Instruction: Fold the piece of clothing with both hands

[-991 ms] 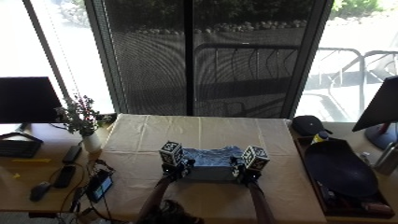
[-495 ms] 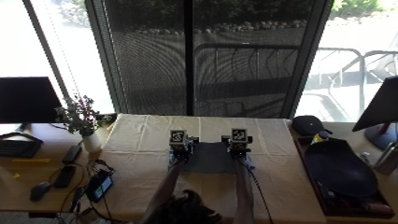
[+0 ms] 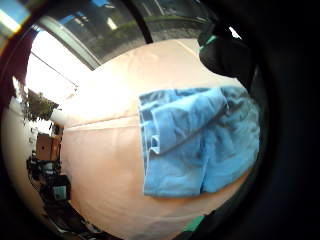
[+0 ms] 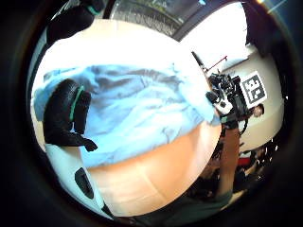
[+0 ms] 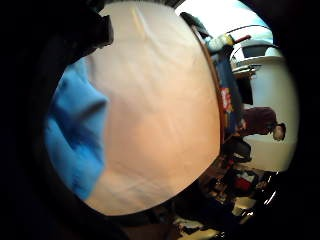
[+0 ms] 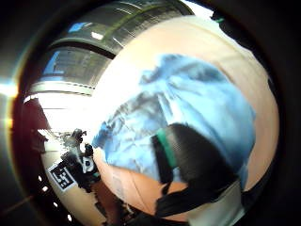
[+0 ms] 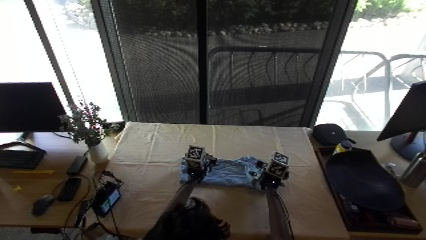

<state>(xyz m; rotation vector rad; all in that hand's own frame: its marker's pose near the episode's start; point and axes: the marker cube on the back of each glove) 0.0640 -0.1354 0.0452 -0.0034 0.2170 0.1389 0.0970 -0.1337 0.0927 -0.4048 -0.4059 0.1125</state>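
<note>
A blue garment lies folded in a wide band on the cream tablecloth, near the front of the table. My left hand is at its left end and my right hand at its right end. The left palm views show the garment flat on the cloth, with a black thumb above it and no fabric pinched. In the right thumb side view a black thumb hangs over the garment. The right little finger side view catches only its edge.
A plant in a white vase, a dark monitor, a keyboard and small devices stand at the left. At the right are a black cap, a bottle and a large dark tray.
Both hands went from the garment's near edge out over the table, then came back and apart to its ends. The garment now lies folded between them.
</note>
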